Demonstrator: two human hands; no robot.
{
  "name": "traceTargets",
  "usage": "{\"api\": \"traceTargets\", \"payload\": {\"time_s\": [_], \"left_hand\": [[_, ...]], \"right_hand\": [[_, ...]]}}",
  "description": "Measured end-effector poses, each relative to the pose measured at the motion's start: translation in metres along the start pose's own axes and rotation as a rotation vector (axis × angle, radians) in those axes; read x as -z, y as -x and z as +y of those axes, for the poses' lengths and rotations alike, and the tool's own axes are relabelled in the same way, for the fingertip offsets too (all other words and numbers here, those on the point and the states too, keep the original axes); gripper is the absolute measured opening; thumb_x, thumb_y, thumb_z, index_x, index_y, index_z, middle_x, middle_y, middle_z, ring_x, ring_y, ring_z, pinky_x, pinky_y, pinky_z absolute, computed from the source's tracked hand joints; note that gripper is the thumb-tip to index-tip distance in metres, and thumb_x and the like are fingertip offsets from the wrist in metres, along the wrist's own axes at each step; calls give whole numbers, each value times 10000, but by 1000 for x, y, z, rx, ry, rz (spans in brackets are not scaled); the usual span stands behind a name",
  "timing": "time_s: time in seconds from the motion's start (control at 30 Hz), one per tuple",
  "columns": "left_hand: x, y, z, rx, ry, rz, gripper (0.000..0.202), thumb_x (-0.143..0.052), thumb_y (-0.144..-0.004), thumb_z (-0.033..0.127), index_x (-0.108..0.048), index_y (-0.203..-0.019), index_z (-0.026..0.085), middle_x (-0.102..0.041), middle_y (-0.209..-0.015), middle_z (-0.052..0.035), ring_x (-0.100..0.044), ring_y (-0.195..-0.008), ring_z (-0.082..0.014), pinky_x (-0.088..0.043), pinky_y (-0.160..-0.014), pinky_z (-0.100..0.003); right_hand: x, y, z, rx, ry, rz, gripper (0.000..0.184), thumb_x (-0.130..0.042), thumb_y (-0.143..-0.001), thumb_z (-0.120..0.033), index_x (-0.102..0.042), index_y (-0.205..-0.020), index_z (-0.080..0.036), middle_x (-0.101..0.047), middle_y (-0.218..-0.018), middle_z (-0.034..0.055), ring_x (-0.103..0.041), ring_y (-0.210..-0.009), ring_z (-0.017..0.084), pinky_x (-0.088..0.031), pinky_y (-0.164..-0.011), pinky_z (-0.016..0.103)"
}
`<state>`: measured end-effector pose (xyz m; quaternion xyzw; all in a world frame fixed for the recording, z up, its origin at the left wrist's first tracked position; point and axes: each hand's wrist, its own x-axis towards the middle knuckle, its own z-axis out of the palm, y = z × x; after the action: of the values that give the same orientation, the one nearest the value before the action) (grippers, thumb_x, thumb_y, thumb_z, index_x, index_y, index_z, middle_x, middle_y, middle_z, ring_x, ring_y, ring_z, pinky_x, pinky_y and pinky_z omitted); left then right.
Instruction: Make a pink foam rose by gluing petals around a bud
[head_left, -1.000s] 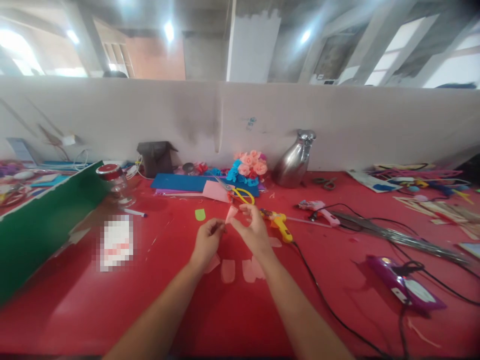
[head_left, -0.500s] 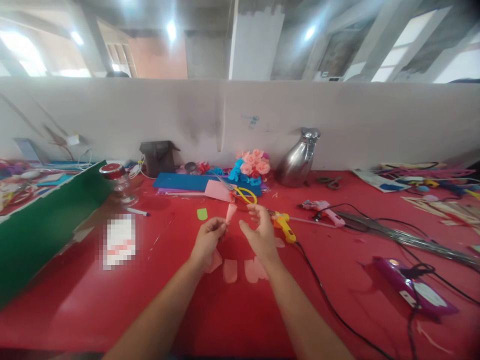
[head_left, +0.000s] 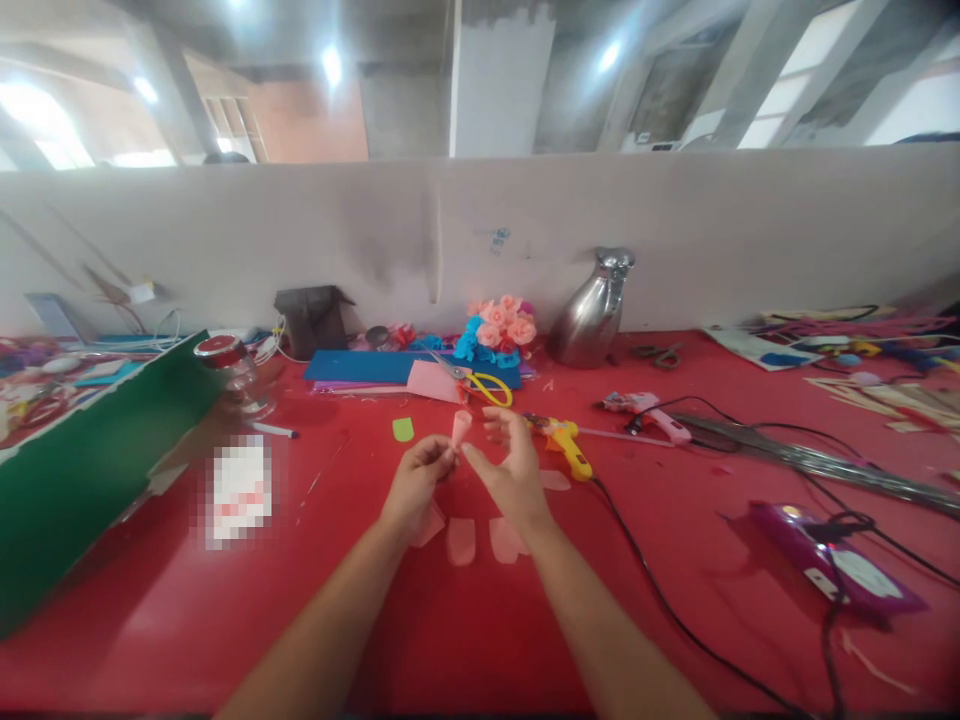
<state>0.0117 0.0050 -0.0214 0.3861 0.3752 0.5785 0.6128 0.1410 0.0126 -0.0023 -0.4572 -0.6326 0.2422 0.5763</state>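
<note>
My left hand [head_left: 417,482] pinches the bottom of a small pink petal piece rolled into a cone [head_left: 460,427], held upright above the red table [head_left: 225,600]. My right hand [head_left: 508,461] is beside it, fingers spread and slightly curled, its thumb near the left fingers; it holds nothing that I can see. Several flat pink petal cut-outs [head_left: 460,541] lie on the table under my wrists. A green petal piece [head_left: 403,429] lies to the left. A yellow glue gun [head_left: 562,442] rests just right of my right hand.
Yellow-handled scissors [head_left: 480,384] lie on pink and blue foam sheets [head_left: 375,367]. At the back stand a paper flower bouquet [head_left: 499,330], a steel jug [head_left: 591,312] and a glass jar [head_left: 229,370]. A pink glue gun [head_left: 645,413], cables, wires and a purple device [head_left: 832,570] are at right; a green board [head_left: 82,450] is at left.
My right hand let go of the pink piece, drew apart, then came back close. The piece now stands as a rolled cone in my left fingers.
</note>
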Motion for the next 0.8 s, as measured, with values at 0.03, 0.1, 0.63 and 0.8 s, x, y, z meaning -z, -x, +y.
{"api": "traceTargets", "payload": {"time_s": [0.03, 0.1, 0.63, 0.8], "left_hand": [[0, 0, 0, -14, 4, -11, 163, -674, -664, 281, -573, -697, 158, -514, -621, 19, -415, -553, -69, -306, -557, -205], [1, 0, -1, -55, -3, -34, 124, -652, -695, 260, -581, -692, 158, -526, -644, 11, -442, -593, -78, -335, -603, -210], [5, -2, 0, -222, -172, -26, 75, -613, -744, 243, -646, -767, 180, -633, -777, -14, -544, -781, -134, -391, -765, -249], [8, -5, -2, -232, -209, 58, 67, -618, -722, 242, -650, -737, 185, -628, -750, -12, -541, -751, -137, -394, -769, -257]], "right_hand": [[1, 0, 0, -1, -23, 9, 399, -620, -706, -195, -480, -1078, -236, -527, -1089, 56, -516, -958, 191, -442, -847, 375], [4, 0, -1, -17, -70, 30, 382, -597, -710, -163, -489, -1069, -238, -532, -1064, 53, -522, -924, 182, -446, -832, 366], [18, 10, -15, 189, -126, 38, 87, -530, -833, -191, -577, -899, -222, -570, -845, 28, -545, -749, 151, -454, -672, 299], [15, 17, -19, 385, 92, -25, 166, -596, -781, -180, -580, -937, -237, -539, -842, 36, -510, -688, 156, -472, -651, 337]]}}
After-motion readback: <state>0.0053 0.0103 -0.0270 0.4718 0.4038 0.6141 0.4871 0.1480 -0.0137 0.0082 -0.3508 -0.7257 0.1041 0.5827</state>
